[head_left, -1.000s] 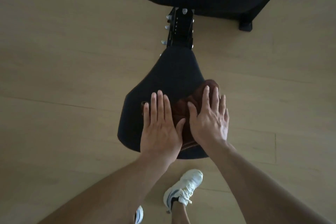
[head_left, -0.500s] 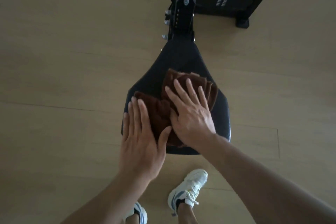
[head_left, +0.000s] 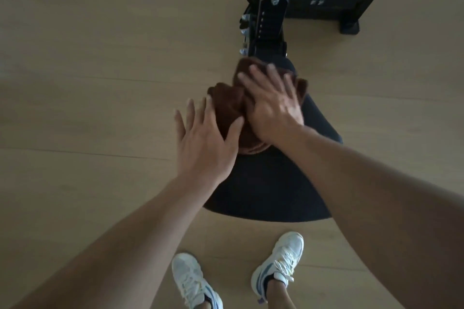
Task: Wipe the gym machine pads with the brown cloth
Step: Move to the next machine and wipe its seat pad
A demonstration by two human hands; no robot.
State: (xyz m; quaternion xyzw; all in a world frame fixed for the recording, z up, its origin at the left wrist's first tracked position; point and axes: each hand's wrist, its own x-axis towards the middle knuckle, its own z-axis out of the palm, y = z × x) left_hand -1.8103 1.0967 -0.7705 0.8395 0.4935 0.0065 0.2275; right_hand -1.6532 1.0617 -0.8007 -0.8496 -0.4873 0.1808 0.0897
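- The brown cloth [head_left: 234,105] is kept bunched at the narrow far end of the seat pad [head_left: 266,183], for wiping there.
- Both hands, the right hand [head_left: 272,101] and the left hand [head_left: 204,140], are laid flat and open, pressing without gripping.

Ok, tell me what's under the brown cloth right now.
The brown cloth lies on the narrow far end of the black seat pad. Both the left hand and right hand press flat on it. The pad surface directly beneath is covered, so its condition can't be seen.
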